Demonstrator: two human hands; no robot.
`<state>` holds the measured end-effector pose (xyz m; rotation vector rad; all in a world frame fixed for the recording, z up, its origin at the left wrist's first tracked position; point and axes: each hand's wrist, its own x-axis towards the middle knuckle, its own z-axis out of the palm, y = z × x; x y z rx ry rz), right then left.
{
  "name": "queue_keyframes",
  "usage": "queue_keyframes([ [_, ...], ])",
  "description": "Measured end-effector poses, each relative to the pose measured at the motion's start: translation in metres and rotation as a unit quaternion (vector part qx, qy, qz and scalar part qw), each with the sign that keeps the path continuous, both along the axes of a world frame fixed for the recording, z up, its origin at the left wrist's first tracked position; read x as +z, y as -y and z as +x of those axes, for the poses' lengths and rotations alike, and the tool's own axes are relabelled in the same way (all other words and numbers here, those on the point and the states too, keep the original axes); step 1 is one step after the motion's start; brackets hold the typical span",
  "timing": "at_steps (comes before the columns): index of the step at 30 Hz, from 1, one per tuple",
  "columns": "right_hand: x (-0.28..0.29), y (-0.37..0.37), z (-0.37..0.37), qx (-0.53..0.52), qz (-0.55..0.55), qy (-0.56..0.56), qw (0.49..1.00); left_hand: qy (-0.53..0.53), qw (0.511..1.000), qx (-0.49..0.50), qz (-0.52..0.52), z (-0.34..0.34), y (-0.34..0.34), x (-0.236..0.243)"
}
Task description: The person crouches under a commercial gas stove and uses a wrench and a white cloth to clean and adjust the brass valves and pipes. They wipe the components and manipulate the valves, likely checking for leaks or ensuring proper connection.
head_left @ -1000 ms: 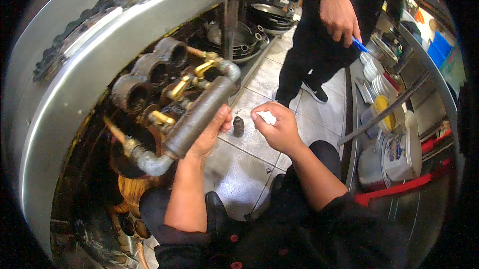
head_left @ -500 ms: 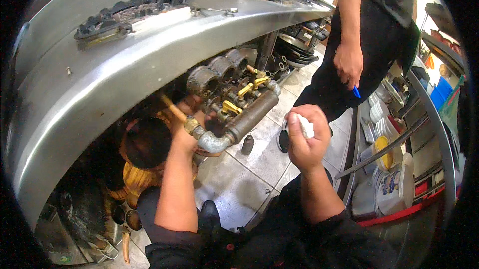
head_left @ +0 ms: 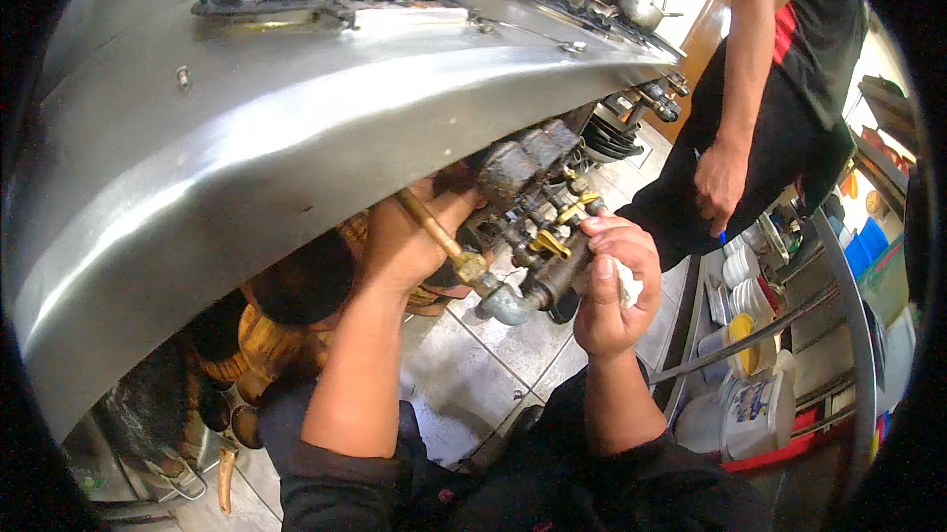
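My left hand reaches under the steel stove front, behind a brass gas pipe. Its fingers are hidden beside the rusty burner assembly. The pipe runs into a grey elbow that joins a thick dark manifold with yellow-handled valves. By the manifold's right end, my right hand is closed round a crumpled white wad, perhaps cloth or paper. Its fingertips lie at the pipe; whether they touch it I cannot tell.
A steel stove front curves overhead, with black grates on top. At right stands a co-worker, whose hand holds something blue. A shelf rack with bowls and tubs lines the right side. Pots and a wooden handle lie at lower left.
My left hand has gone further in under the stove, toward the burners. My right hand, still with the white wad, has come up to the manifold. The view has shifted.
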<state>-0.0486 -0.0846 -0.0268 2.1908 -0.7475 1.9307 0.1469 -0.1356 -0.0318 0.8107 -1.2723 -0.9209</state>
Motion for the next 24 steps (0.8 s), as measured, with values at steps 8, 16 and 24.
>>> queue_keyframes([
  [8,-0.004,0.001,0.001,-0.001,-0.002,0.017,1.0,0.06,0.99,0.125,-0.031,-0.008,0.005,-0.023],
  [16,-0.003,-0.001,0.006,0.01,0.015,0.008,1.0,-0.253,0.953,-0.136,-0.096,0.012,0.045,-0.064],
  [24,-0.003,-0.002,0.005,0.017,0.018,0.008,1.0,-0.359,0.896,-0.257,-0.042,0.011,0.026,-0.036],
])
